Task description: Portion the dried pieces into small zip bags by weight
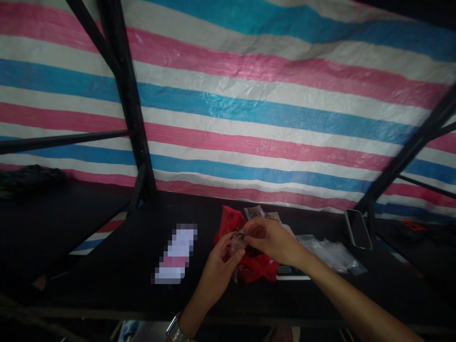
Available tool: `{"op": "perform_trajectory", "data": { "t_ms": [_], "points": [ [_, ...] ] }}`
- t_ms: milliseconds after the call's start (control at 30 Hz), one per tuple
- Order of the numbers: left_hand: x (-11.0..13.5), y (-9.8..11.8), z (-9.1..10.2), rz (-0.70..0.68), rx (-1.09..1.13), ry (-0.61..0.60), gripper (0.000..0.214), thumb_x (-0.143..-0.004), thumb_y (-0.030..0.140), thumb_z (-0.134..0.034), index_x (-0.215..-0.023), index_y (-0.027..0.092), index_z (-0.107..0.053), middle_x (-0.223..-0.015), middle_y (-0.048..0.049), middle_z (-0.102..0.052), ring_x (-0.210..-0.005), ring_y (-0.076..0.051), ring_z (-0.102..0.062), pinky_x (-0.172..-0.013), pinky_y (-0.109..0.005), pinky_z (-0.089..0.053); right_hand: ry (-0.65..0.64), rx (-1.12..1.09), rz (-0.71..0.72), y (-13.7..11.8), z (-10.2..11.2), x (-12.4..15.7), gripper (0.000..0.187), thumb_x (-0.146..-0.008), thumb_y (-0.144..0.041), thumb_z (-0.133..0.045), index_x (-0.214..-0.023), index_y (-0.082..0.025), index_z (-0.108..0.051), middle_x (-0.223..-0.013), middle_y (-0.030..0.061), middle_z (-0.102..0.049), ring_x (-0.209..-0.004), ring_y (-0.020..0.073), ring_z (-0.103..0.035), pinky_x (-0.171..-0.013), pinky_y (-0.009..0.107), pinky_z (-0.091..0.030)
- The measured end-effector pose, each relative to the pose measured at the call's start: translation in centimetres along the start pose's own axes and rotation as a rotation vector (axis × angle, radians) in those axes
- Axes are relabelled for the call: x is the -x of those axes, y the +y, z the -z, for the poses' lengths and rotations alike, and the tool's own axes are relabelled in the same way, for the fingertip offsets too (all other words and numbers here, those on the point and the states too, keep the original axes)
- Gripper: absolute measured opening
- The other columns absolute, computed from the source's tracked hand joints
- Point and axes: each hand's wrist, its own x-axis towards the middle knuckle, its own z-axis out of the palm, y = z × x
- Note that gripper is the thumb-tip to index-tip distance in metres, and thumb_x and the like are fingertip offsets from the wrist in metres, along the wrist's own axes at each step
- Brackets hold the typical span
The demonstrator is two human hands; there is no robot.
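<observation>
While the head view is pretty dim down low, you can make out both hands meeting just above the dark worktop [142, 266]. The left hand [217, 268] has its fingers pinched narrow on the lower part of a small clear packet [238, 242]. The right hand [272, 240] pinches the upper edge of the same packet, so that's 2 grips on 1 tiny thing. The packet hangs in the air between them, right over a crumpled red bag [230, 223] lying on the worktop.

My worry: that film looks thin and slick, so if the 2 hands pull against each other it could tear or slip out. Anything inside would then drop into the red bag's folds or onto the black surface, where it'd be hard to spot. I can't tell what's in it, too dark.

Texture-wise, the red bag is glossy and crinkly. Just behind it lie some small flat packets [261, 213] with dark contents. Off to the right there's a wrinkly pile of clear film bags [331, 254], plus a phone [358, 229], a rounded glossy slab leaning near a black metal post [128, 95]. There's a metal watch [176, 330] on the left wrist. The backdrop is a woven tarp [249, 95] in pink, white and blue stripes, slightly shiny.
</observation>
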Motion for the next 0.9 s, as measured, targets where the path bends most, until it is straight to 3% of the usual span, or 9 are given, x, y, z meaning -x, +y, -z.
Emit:
{"op": "perform_trajectory", "data": {
  "t_ms": [167,267,367,467,633,733,900],
  "points": [
    [-0.2,-0.3,-0.2,-0.024,-0.003,0.028,0.063,-0.078,0.039,-0.087,-0.133,0.020,-0.066,-0.132,-0.0139,-0.075,-0.123,-0.030,-0.072,-0.108,-0.043,-0.054,0.065,0.250,0.229,-1.0,0.4,0.9,0.036,-0.079,0.000,-0.074,-0.105,-0.024,-0.077,-0.113,0.0034,-0.076,-0.106,0.0208,-0.071,-0.098,0.033,-0.052],
    [-0.2,-0.4,-0.2,-0.039,-0.010,0.017,0.061,-0.079,0.037,-0.087,-0.134,0.021,-0.066,-0.141,-0.0137,-0.071,-0.129,-0.029,-0.069,-0.113,-0.043,-0.051,0.079,0.259,0.272,-0.7,0.6,1.0,0.037,-0.080,-0.002,-0.076,-0.109,-0.025,-0.076,-0.114,0.0032,-0.075,-0.107,0.0205,-0.071,-0.099,0.034,-0.052],
    [-0.3,-0.4,-0.2,-0.051,-0.012,0.002,0.056,-0.082,0.038,-0.084,-0.133,0.020,-0.067,-0.138,-0.0131,-0.073,-0.130,-0.029,-0.068,-0.115,-0.043,-0.049,0.190,0.253,0.298,0.1,0.8,0.7,0.035,-0.083,-0.007,-0.078,-0.114,-0.024,-0.074,-0.116,0.0044,-0.076,-0.109,0.0209,-0.070,-0.100,0.033,-0.051],
    [-0.3,-0.2,0.0,-0.052,-0.021,0.029,0.055,-0.081,0.041,-0.084,-0.129,0.020,-0.068,-0.131,-0.0117,-0.076,-0.122,-0.028,-0.071,-0.111,-0.042,-0.052,0.245,0.308,0.230,1.0,0.9,0.4,0.029,-0.086,-0.010,-0.077,-0.112,-0.023,-0.074,-0.114,0.0051,-0.076,-0.105,0.0212,-0.070,-0.096,0.033,-0.052],
    [0.0,0.5,0.9,-0.051,-0.093,0.117,0.053,-0.080,0.049,-0.084,-0.120,0.019,-0.069,-0.114,-0.0094,-0.079,-0.109,-0.027,-0.075,-0.102,-0.040,-0.056,0.018,0.629,0.023,2.0,-0.1,0.1,0.021,-0.091,-0.007,-0.066,-0.103,-0.021,-0.076,-0.116,0.0081,-0.076,-0.104,0.0231,-0.073,-0.090,0.031,-0.051],
    [0.3,1.0,1.7,-0.065,-0.176,0.199,0.051,-0.081,0.051,-0.083,-0.119,0.021,-0.068,-0.115,-0.0089,-0.079,-0.110,-0.028,-0.075,-0.099,-0.039,-0.056,0.020,0.770,-0.055,2.3,-1.6,-0.6,0.023,-0.097,-0.013,-0.060,-0.115,-0.017,-0.074,-0.121,0.0161,-0.075,-0.109,0.0289,-0.073,-0.089,0.034,-0.051],
    [0.5,1.3,2.1,-0.127,-0.384,0.310,0.044,-0.086,0.049,-0.080,-0.119,0.023,-0.070,-0.115,-0.0082,-0.080,-0.113,-0.029,-0.072,-0.103,-0.041,-0.052,0.091,0.762,-0.116,2.7,-3.2,-2.8,0.035,-0.099,-0.012,-0.054,-0.131,-0.013,-0.068,-0.133,0.0251,-0.070,-0.123,0.0363,-0.068,-0.099,0.042,-0.049]
  ]
}}
